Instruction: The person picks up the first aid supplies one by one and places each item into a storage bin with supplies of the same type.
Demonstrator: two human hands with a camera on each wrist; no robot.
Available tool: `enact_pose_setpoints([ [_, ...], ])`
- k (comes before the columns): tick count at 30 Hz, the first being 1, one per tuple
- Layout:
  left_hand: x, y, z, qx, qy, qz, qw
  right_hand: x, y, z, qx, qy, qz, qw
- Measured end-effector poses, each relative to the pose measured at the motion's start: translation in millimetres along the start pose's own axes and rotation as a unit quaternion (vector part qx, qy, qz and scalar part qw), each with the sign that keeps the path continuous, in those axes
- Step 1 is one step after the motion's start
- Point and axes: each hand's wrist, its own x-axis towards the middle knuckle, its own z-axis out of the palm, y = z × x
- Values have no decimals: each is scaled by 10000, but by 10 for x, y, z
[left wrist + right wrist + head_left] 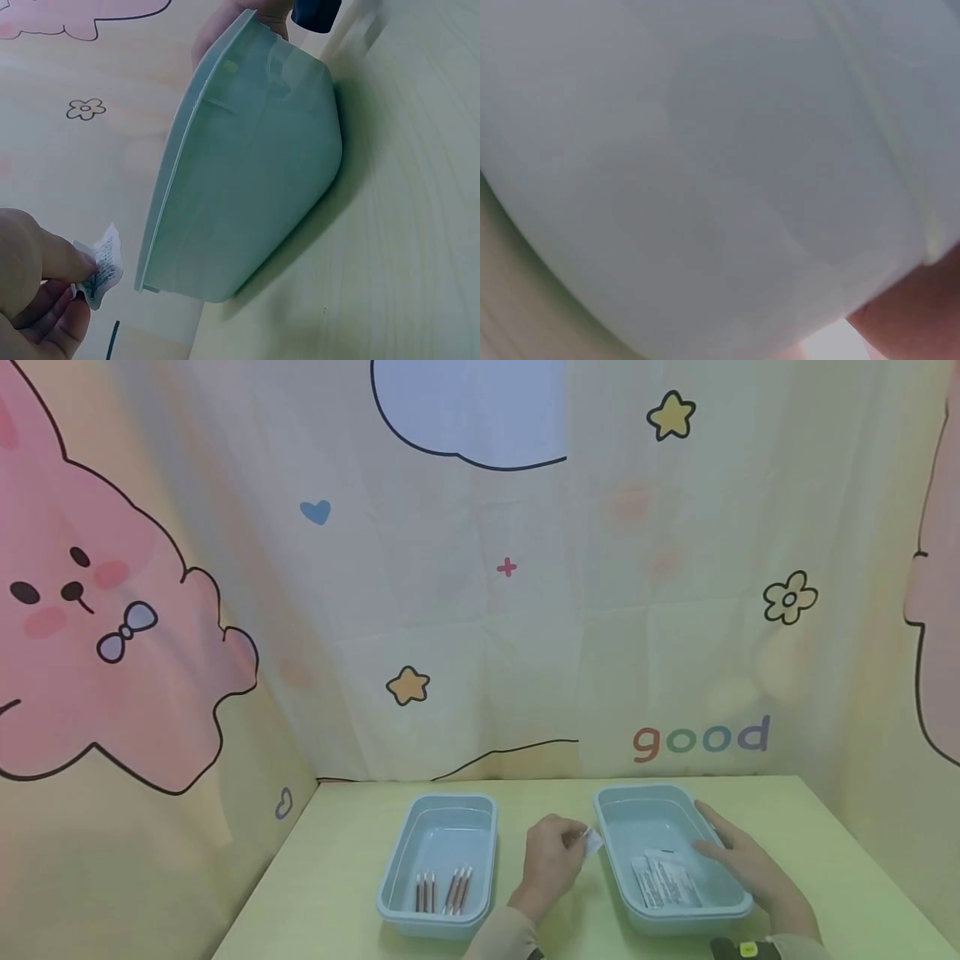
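Observation:
My left hand (553, 864) pinches a small white printed packet (592, 841) between thumb and fingers, beside the left rim of the right-hand light blue plastic bin (622, 868). Dark print shows on the crumpled packet (106, 266) in the left wrist view. My right hand (753, 864) holds that bin's right rim, its thumb over the inside and the fingers along the outer side. Inside the bin lie several flat white printed packets (667, 881). The right wrist view is mostly filled by the bin's wall (705, 165), with part of a finger (915, 311) at its lower right.
A second light blue bin (450, 810) stands on the left of the pale wooden table (322, 860). In it lie two groups of slim brown sticks with white ends (425, 893), like cotton swabs. A printed curtain (480, 635) hangs behind the table.

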Motion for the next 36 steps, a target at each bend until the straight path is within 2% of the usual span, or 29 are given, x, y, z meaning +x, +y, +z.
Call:
enact_pose_setpoints([
  [13,-3,84,19,-34,-48,137,9999,-4,-22,-7,20,14,54,10000],
  [24,0,126,36,-108,-198,-33,9997,-27,-38,3,54,8,-14,10000],
  [36,21,154,81,-28,-205,22,9998,-26,-36,2,182,3,-8,9998],
])
